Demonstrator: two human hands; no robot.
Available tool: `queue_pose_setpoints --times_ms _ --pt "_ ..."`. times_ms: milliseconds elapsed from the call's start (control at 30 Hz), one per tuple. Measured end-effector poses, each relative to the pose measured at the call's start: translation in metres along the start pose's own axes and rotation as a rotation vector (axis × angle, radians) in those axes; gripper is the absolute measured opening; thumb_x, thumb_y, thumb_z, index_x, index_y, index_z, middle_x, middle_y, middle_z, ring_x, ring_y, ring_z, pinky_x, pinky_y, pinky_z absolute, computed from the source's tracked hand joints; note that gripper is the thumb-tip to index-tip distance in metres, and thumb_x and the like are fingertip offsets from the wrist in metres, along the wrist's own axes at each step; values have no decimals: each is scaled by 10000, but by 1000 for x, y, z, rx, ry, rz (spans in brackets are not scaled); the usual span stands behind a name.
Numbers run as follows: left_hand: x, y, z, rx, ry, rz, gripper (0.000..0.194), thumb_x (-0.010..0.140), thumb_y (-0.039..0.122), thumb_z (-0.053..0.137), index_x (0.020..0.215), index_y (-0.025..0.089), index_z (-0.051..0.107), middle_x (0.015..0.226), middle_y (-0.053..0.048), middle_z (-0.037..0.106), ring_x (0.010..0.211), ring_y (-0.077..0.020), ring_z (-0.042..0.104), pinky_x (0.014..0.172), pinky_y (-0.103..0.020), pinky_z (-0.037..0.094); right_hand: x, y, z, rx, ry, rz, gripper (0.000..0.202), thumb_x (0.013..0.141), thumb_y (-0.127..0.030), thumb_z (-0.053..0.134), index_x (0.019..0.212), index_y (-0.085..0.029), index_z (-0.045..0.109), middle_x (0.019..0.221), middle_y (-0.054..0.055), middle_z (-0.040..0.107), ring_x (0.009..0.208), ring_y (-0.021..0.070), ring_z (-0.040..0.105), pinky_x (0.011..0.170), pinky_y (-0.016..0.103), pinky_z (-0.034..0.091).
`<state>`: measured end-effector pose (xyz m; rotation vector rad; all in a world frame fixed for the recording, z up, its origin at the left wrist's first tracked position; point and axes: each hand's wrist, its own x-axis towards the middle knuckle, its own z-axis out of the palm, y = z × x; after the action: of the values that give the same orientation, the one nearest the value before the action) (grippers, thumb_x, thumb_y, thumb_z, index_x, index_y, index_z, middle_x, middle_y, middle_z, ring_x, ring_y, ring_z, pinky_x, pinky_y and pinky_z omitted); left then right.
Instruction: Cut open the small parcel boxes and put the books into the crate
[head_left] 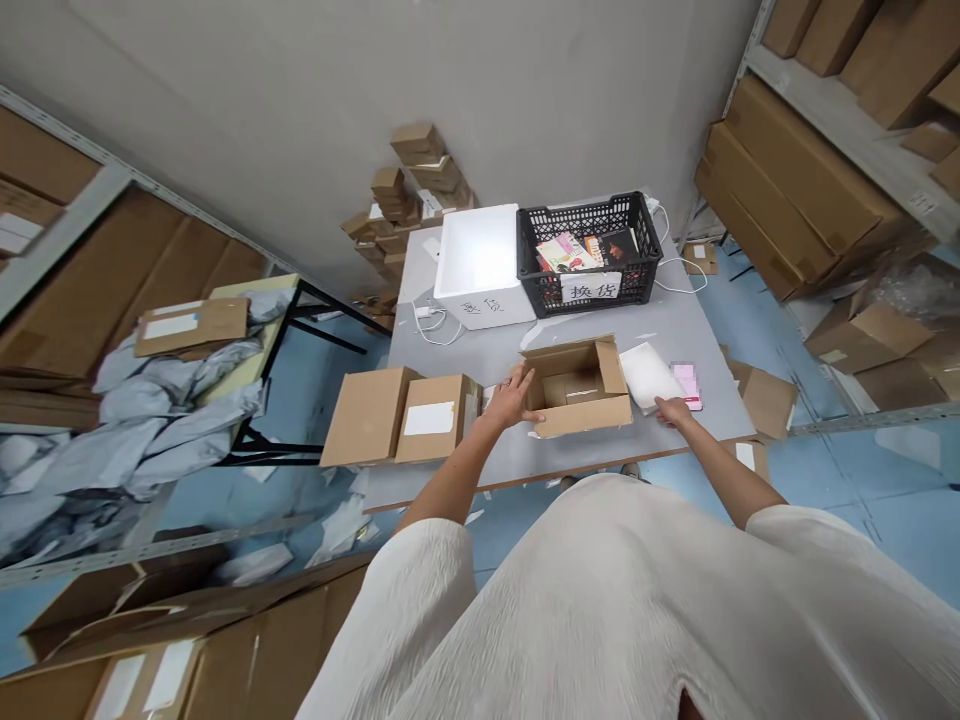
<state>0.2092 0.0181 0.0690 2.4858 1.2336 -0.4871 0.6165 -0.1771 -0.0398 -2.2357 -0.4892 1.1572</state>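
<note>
An open cardboard box [585, 416] stands on the grey table with its top flaps up and some brown inner surface showing. At its left front corner, my left hand [510, 400] grips the edge, the thumb lying along the front flap. Right of the box lies a white, soft-looking padded packet [645, 374]; its exact kind is unclear. My right hand [673, 410] pinches the packet's lower right corner. Just beyond that hand rests a pink-and-white phone-like item [687, 384] on the table.
Two closed cartons, one larger [367, 415] and one labelled [429, 418], sit at the table's left. Behind are a white foam box [480, 260] and a black crate [589, 290] holding booklets. Shelves of cartons flank both sides; grey parcels [180, 400] are piled left.
</note>
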Motion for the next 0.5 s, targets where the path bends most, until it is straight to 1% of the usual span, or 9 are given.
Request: queue_pose_setpoints --times_ms 33,100,200,300,367,400,433,467,500 --pt "-2 0 2 -8 10 2 1326 812 833 766 1815 276 101 1885 -193 1 1630 -520 338 1281 -584 333 -2 -3 -4 -86 1 -23 278 909 -450 724 930 -173 706 784 149 777 791 312 785 765 440 646" --pt "-8 -1 5 -26 32 8 1239 848 831 728 1807 284 166 1884 -191 50 1664 -502 275 1312 -612 268 -9 -15 -9 -221 24 -89 224 908 -409 691 941 -190 724 896 151 809 946 323 790 902 453 629" --pt "-17 1 9 -54 65 30 1078 911 776 692 1783 304 269 1882 -169 110 1706 -452 190 1339 -628 196 -22 -41 -7 -225 65 -328 269 919 -398 638 1068 -204 750 1181 150 816 1130 313 762 1038 452 587" --pt "-25 4 13 -91 141 34 910 975 685 650 1749 305 361 1890 -134 91 1727 -433 120 1350 -639 172 -35 -64 1 -146 -21 -548 402 929 -387 604 1282 -226 713 1437 130 732 1194 287 736 1096 470 570" --pt "-29 6 16 -165 262 -52 855 1003 628 616 1741 266 380 1889 -146 78 1728 -456 89 1345 -669 179 -39 -72 6 -112 -107 -643 488 916 -340 594 1392 -255 661 1528 121 674 1217 284 725 1100 499 576" --pt "-30 5 19 -234 329 -122 852 1013 605 599 1745 235 365 1882 -171 97 1724 -471 100 1336 -688 194 -39 -74 6 -96 -154 -665 539 899 -311 593 1436 -275 632 1546 119 658 1222 286 725 1079 511 590" --pt "-31 4 21 -329 385 -190 863 1023 582 583 1755 202 330 1868 -204 144 1714 -481 143 1322 -699 225 -38 -74 6 -79 -204 -670 602 875 -283 598 1477 -296 602 1548 119 652 1219 290 730 1045 521 609" --pt "-32 3 24 -444 425 -239 877 1033 555 566 1769 174 278 1843 -235 218 1695 -480 220 1305 -697 272 -36 -74 5 -58 -252 -663 675 842 -258 608 1514 -315 572 1544 122 653 1211 298 736 1006 528 627" --pt "-33 1 27 -564 452 -256 886 1043 517 550 1782 160 218 1808 -251 309 1662 -464 317 1285 -680 327 -34 -73 4 -38 -295 -651 752 805 -236 621 1548 -329 545 1541 129 654 1204 308 742 974 535 640"
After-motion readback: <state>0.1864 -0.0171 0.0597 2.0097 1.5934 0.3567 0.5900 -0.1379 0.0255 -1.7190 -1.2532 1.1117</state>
